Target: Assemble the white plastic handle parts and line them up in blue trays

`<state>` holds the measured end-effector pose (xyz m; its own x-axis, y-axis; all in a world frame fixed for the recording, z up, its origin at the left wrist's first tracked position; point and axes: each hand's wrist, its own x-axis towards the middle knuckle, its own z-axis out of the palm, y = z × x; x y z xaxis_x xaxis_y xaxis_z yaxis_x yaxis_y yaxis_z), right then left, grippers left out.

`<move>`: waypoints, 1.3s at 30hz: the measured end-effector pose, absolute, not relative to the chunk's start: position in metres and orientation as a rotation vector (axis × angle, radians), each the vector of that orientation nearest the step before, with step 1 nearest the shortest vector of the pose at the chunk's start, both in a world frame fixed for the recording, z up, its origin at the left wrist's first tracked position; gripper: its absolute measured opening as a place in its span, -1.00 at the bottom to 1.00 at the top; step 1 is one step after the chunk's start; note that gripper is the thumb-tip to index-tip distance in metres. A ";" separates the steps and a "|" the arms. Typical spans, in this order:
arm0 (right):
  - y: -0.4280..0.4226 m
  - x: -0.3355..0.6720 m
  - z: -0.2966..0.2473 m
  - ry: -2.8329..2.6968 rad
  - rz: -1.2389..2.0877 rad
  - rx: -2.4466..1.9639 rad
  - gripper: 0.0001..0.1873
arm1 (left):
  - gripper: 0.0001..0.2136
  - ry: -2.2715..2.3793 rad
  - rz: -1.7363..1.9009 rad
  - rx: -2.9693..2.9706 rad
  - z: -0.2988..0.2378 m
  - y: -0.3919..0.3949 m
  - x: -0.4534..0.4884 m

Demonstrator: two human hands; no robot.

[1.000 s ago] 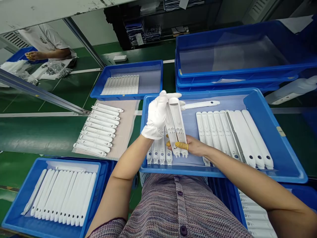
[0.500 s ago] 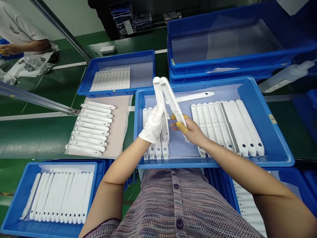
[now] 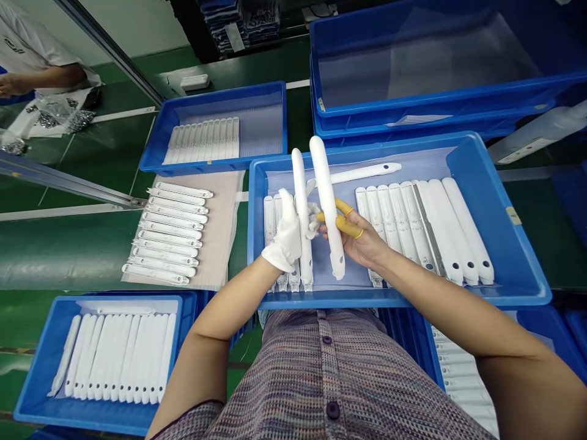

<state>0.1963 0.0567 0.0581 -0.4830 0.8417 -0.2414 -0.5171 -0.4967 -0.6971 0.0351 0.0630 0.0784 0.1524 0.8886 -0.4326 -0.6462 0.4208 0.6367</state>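
Note:
My left hand (image 3: 287, 235), in a white glove, is closed around a long narrow white plastic piece (image 3: 300, 201), its fingertips showing past the right side. My right hand (image 3: 355, 235) wears yellow finger cots and grips a second long white plastic piece (image 3: 326, 198) by its side. That piece has its smooth rounded face up and a small hole at its near end. Both pieces are raised above a blue tray (image 3: 398, 299), nearly side by side and apart. Similar white pieces (image 3: 394, 220) lie in rows in the tray, and one (image 3: 367, 173) lies crosswise behind.
Several white strips (image 3: 165, 232) lie on a pale sheet (image 3: 220, 244) to the left. Other blue trays (image 3: 213, 162) hold more pieces, one at lower left (image 3: 41, 360). Stacked blue bins (image 3: 431, 104) and a bottle (image 3: 541, 131) stand behind right. Across a metal post sits another person (image 3: 41, 61).
The two white pieces have moved from a slanted, touching position to nearly parallel and apart. My right hand has turned its piece from its hollow side to its smooth face.

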 end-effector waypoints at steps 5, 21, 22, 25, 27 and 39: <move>0.057 0.199 0.063 -0.664 2.084 -0.662 -0.43 | -0.58 0.691 1.215 0.463 0.088 0.057 0.030; 0.055 0.207 0.062 -0.789 2.054 -0.724 -0.40 | -0.50 0.736 1.192 0.558 0.093 0.053 0.029; 0.055 0.207 0.062 -0.771 2.059 -0.721 -0.41 | -0.50 0.735 1.189 0.557 0.094 0.053 0.029; 0.055 0.205 0.062 -0.731 2.076 -0.702 -0.47 | -0.49 0.690 1.184 0.541 0.093 0.055 0.029; 0.056 0.205 0.062 -0.704 2.088 -0.691 -0.53 | -0.50 0.649 1.176 0.511 0.091 0.056 0.028; 0.067 0.202 0.058 -0.628 2.101 -0.793 -0.62 | -0.52 0.828 1.094 0.397 0.078 0.066 0.025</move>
<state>0.2023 0.0668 0.0581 -0.4940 0.8075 -0.3224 -0.4980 -0.5667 -0.6564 0.0248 0.0662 0.0777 0.2081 0.8963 -0.3915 -0.6198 0.4305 0.6561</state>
